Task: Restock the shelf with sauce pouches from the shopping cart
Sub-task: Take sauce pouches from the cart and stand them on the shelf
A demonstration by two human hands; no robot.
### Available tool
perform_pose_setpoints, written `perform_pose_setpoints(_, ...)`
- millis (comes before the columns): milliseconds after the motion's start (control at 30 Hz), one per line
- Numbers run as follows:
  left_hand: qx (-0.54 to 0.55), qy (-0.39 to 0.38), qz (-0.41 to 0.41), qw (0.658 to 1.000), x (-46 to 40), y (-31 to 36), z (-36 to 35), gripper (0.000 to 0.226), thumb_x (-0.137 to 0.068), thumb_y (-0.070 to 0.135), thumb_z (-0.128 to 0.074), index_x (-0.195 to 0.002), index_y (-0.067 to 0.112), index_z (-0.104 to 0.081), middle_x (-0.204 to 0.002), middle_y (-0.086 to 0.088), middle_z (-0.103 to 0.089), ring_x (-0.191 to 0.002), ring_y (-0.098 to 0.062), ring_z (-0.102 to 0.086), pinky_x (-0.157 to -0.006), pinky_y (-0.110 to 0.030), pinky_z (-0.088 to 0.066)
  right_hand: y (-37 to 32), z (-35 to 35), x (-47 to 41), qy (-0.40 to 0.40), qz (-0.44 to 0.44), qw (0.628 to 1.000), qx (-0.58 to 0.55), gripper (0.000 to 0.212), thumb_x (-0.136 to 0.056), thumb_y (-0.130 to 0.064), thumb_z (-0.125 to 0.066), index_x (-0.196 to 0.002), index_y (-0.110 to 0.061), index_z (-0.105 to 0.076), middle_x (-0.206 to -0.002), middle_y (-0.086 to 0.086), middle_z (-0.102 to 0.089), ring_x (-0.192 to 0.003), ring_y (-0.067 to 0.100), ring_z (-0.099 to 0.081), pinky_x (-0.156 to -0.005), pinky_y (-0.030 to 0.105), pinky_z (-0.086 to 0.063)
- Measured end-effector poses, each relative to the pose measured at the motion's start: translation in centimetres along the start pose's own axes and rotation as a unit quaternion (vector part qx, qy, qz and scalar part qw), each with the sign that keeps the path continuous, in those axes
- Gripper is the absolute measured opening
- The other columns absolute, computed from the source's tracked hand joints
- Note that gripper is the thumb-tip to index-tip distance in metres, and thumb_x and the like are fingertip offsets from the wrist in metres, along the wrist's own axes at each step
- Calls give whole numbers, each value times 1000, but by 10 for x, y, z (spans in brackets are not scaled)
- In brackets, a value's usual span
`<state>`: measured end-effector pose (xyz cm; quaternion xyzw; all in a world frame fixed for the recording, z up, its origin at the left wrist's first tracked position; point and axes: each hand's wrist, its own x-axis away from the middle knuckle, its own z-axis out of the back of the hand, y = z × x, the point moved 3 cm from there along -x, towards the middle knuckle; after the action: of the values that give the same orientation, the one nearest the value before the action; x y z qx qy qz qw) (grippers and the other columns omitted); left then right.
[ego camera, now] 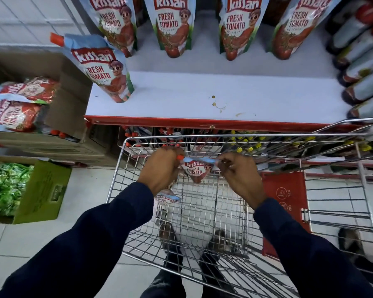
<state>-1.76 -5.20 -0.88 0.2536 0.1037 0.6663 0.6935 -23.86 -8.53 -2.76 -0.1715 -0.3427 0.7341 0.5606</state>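
Inside the wire shopping cart (pixel 235 138), both my hands hold one ketchup pouch (pixel 196 172) by its top edge. My left hand (pixel 162 168) grips the corner with the orange cap, and my right hand (pixel 239 175) pinches the opposite corner. A second pouch (pixel 166 197) lies lower in the cart, partly hidden under my left wrist. On the white shelf (pixel 202 100) one pouch (pixel 103 69) stands at the front left. Several more pouches (pixel 172 26) stand in a row at the back.
Dark sauce bottles (pixel 362 67) line the shelf's right side. A cardboard box (pixel 73 97) at the left holds more pouches, and a green box (pixel 45 190) below it holds green packets. The cart's red child seat flap (pixel 284 198) is at the right. My shoes show through the cart floor.
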Motion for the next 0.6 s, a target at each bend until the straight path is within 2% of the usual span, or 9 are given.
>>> perform_pose_setpoints(67,5,42,-15,999,9,9,27,26,-87,1,-67,-111,12,-71,-105,-11,-76,-89,-24,-70,-78,-43,-61,-27,20,2,25,36,999,-5,16,-94,-32,-55,-94,-26,-70,-79,-6,-69,-67,7,-61,-57,27,-49)
perform_pose_setpoints(200,-3,119,-45,992,20,24,84,26,-90,9,-66,-115,17,-70,-112,-5,-75,-101,-24,-68,-87,-39,-57,-78,58,1,84,80,992,-48,15,-93,-31,-58,-95,-26,-72,-84,-18,-71,-76,-5,-64,-64,4,-43)
perform_pose_setpoints(400,-31,184,-70,980,19,40,164,17,-93,14,-64,-109,15,-70,-106,-9,-74,-96,-29,-66,-78,-35,-53,-138,94,-22,146,111,979,-94,9,-91,-26,-66,-94,-23,-73,-85,-13,-74,-75,-10,-64,-66,4,-44)
perform_pose_setpoints(500,-53,211,-67,974,10,43,197,16,-91,12,-65,-106,12,-72,-103,-11,-76,-94,-31,-68,-75,-33,-50,-163,105,-40,178,127,970,-107,10,-90,-26,-67,-91,-19,-74,-79,-10,-73,-68,-12,-61,-63,3,-40)
perform_pose_setpoints(600,-56,210,-58,974,-4,42,218,17,-89,9,-65,-103,10,-73,-100,-14,-76,-92,-35,-68,-76,-43,-55,-178,109,-60,196,127,965,-116,9,-89,-24,-69,-87,-18,-75,-70,-19,-67,-63,-13,-60,-59,2,-39)
